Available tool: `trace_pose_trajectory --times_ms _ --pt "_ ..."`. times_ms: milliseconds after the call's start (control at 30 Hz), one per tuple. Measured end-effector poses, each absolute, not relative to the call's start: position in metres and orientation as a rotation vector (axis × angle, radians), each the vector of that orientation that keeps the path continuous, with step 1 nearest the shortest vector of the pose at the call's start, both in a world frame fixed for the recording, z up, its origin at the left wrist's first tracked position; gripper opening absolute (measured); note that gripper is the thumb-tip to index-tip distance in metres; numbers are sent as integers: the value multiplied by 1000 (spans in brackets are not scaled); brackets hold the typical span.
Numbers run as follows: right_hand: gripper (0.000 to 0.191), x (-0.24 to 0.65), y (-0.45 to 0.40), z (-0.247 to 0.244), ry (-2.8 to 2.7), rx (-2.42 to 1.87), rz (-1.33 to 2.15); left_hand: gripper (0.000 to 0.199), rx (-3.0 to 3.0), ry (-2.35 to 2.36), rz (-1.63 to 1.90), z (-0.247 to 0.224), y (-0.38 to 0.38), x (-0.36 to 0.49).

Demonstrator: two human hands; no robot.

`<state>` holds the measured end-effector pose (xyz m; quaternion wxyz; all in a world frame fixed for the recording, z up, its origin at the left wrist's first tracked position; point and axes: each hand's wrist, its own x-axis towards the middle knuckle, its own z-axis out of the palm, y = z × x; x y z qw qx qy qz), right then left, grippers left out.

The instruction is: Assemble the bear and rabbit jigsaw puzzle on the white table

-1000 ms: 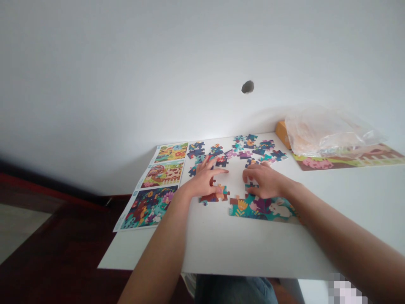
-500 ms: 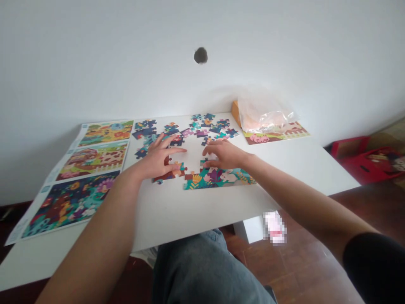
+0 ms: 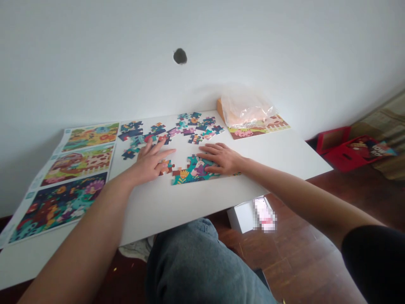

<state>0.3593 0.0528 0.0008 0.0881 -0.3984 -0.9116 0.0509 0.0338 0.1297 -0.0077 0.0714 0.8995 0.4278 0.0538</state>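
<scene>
Head view: right hand [image 3: 221,158], nearer, lies open and flat on the joined puzzle strip [image 3: 193,172], which runs left-right, sticking out leftward; no grip visible. Left hand [image 3: 148,164] splays open at the smaller puzzle section [image 3: 167,166]. White tabletop [image 3: 152,207] shows nearward; loose pieces [image 3: 202,125] beyond.
</scene>
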Motion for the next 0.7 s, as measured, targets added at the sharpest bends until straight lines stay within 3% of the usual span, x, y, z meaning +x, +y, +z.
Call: trace_pose_trajectory --times_ms 533,700 --pt "63 365 55 0 -2648 -1139 189 53 2768 1352 204 -20 122 34" --pt "48 372 59 2 -2613 -979 283 67 2765 1273 204 -23 123 37"
